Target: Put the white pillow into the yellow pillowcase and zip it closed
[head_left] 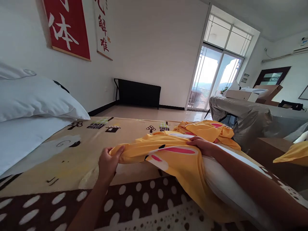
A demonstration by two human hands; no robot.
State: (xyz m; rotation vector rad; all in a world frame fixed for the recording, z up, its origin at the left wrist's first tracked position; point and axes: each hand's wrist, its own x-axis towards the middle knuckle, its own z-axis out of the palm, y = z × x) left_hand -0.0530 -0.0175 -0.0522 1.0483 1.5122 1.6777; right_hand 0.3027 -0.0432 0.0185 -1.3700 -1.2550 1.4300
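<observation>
A yellow pillowcase point(178, 160) printed with white and pink ear-like shapes stretches between my hands above the bed. My left hand point(109, 162) is closed round its far left end, thumb on top. Further right, my right hand point(201, 145) pinches the bunched fabric near the upper edge. A white pillow point(218, 179) shows beneath my right forearm, partly covered by the yellow cloth; how far it reaches inside is hidden. More yellow fabric point(207, 130) lies crumpled just beyond my right hand.
The bed cover point(81, 154) has cartoon prints and a brown dotted band. White pillows point(36, 99) lie at the left. On the right stand a plastic-covered table point(247, 109) with boxes, a cardboard box point(267, 150) and another yellow cloth point(293, 154). A black folded panel point(139, 93) leans by the wall.
</observation>
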